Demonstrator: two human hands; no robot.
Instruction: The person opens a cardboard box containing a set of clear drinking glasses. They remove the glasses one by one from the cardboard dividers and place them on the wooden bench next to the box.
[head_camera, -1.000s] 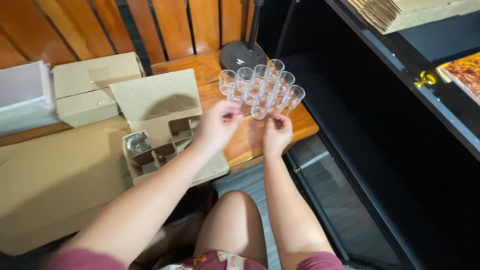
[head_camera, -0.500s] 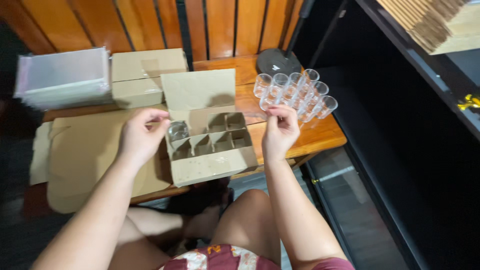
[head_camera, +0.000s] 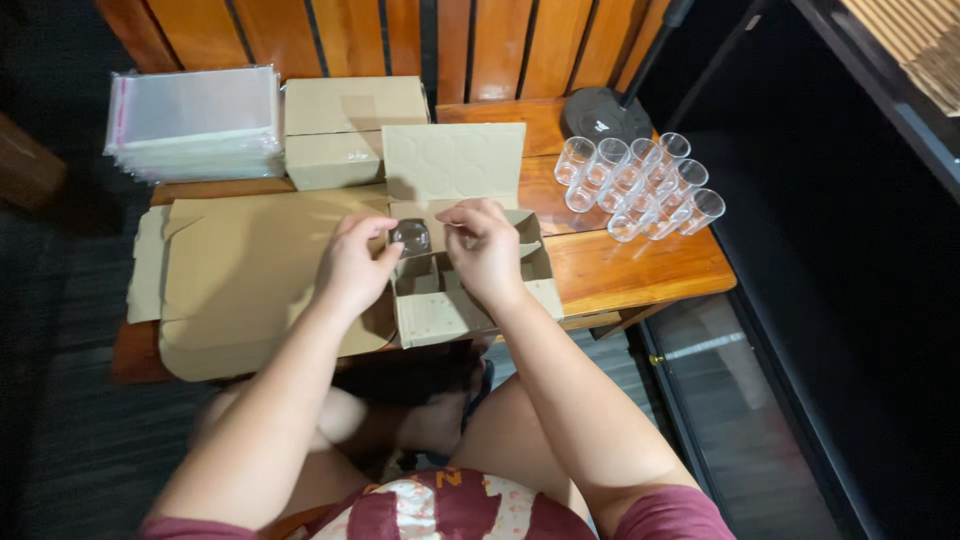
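An open cardboard box (head_camera: 470, 310) with card dividers lies on the wooden table (head_camera: 640, 265), its lid (head_camera: 455, 160) flipped up at the back. My left hand (head_camera: 350, 268) pinches a small clear glass (head_camera: 411, 236) over the box's back left compartment. My right hand (head_camera: 490, 252) lies palm down across the dividers, its fingertips right beside the glass. What is under that palm is hidden. Several more clear glasses (head_camera: 640, 185) stand in a cluster on the table to the right.
Flat cardboard sheets (head_camera: 240, 270) lie left of the box. A closed cardboard box (head_camera: 350, 130) and a stack of clear plastic bags (head_camera: 195, 120) sit at the back left. A black round stand base (head_camera: 605, 113) is behind the glasses. Dark shelving (head_camera: 860, 250) rises on the right.
Both hands came from the glass cluster to the open box. A glass is now at the box's back left compartment, between my hands. The view shifted left.
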